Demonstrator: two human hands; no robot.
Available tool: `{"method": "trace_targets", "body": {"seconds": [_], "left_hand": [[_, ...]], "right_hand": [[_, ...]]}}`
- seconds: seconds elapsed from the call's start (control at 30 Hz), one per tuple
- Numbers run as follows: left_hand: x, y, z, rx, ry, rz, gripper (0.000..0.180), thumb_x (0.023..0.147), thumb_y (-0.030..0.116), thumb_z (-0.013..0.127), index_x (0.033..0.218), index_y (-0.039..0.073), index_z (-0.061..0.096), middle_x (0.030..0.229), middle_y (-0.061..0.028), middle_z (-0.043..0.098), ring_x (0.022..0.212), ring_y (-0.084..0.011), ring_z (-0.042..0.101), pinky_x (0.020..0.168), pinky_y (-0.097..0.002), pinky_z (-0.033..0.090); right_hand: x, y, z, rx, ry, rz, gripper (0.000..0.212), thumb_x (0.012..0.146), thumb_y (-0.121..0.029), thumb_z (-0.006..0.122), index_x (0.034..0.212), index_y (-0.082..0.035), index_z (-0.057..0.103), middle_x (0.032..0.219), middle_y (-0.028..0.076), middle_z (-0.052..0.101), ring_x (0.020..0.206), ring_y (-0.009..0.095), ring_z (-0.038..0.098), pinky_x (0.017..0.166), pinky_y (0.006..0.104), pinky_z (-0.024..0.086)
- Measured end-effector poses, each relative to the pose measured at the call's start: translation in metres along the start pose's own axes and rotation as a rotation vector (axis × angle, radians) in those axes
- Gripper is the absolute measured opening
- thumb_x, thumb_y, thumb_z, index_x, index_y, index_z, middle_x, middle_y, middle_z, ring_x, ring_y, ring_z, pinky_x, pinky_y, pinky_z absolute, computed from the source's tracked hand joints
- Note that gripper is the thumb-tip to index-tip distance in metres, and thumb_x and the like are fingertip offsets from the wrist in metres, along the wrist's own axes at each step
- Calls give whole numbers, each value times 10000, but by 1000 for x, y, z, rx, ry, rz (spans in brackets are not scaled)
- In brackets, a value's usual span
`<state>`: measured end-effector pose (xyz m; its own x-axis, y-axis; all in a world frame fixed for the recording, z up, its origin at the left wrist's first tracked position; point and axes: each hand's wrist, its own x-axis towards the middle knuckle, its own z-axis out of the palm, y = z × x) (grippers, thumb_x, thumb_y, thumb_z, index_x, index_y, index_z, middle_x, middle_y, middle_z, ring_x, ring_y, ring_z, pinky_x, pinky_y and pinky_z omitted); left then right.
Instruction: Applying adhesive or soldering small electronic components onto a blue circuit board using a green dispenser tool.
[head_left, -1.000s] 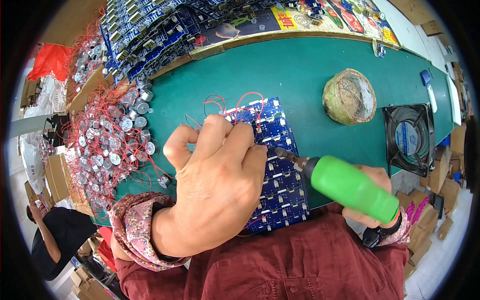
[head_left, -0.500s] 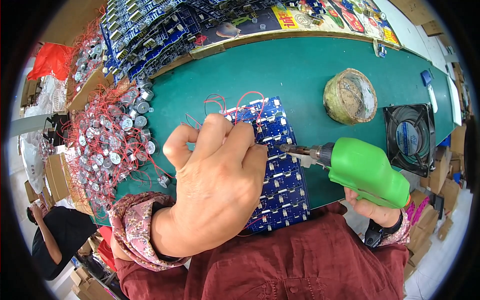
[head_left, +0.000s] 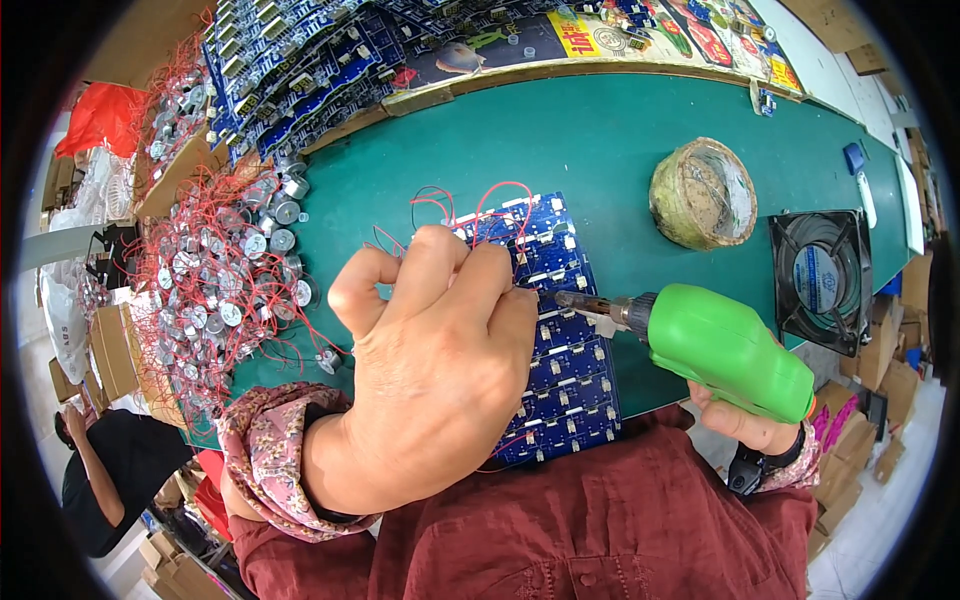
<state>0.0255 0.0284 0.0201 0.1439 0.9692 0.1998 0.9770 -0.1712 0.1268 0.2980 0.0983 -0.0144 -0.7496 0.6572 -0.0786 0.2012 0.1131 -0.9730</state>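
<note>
My left hand (head_left: 430, 360) is closed in a pinch over the left part of a blue circuit board panel (head_left: 565, 385); its fingertips and whatever they pinch are hidden. Thin red and black wires (head_left: 503, 185) loop out beyond the fingers onto the board. In my right hand (head_left: 745, 422) is a green soldering gun (head_left: 730, 350), gripped by its handle. The gun's metal tip (head_left: 575, 300) points left, over the board and close to my left fingers. Whether the tip touches the board I cannot tell.
Left of my hand lies a heap of small silver motors (head_left: 230, 270) with red wires. Stacked blue boards (head_left: 300, 80) stand at the back left. On the green table (head_left: 540, 120), to the right, are a round pot (head_left: 695, 205) and a black fan (head_left: 820, 280). Another person (head_left: 120, 480) is far left.
The soldering gun has tilted a little, its body dropping slightly and its tip shifting slightly left. My left hand stays almost still on the board.
</note>
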Motion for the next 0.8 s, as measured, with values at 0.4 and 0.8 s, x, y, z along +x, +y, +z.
{"method": "trace_targets", "body": {"seconds": [0.4, 0.8], "left_hand": [[1, 1, -3, -3, -29, 0, 141, 627, 86, 759, 733, 131, 679, 772, 35, 547, 802, -181, 507, 756, -398, 251], [1, 0, -1, -6, -14, 0, 129, 638, 87, 756, 732, 132, 679, 762, 40, 540, 797, -177, 506, 759, -395, 253]], "right_hand": [[5, 2, -1, -169, -63, -125, 306, 729, -229, 777, 749, -31, 544, 701, 75, 569, 562, 233, 554, 491, 316, 429], [-9, -6, 3, 187, 32, 74, 427, 793, -370, 736, 967, -5, 601, 891, 140, 603, 578, 197, 580, 502, 280, 453]]}}
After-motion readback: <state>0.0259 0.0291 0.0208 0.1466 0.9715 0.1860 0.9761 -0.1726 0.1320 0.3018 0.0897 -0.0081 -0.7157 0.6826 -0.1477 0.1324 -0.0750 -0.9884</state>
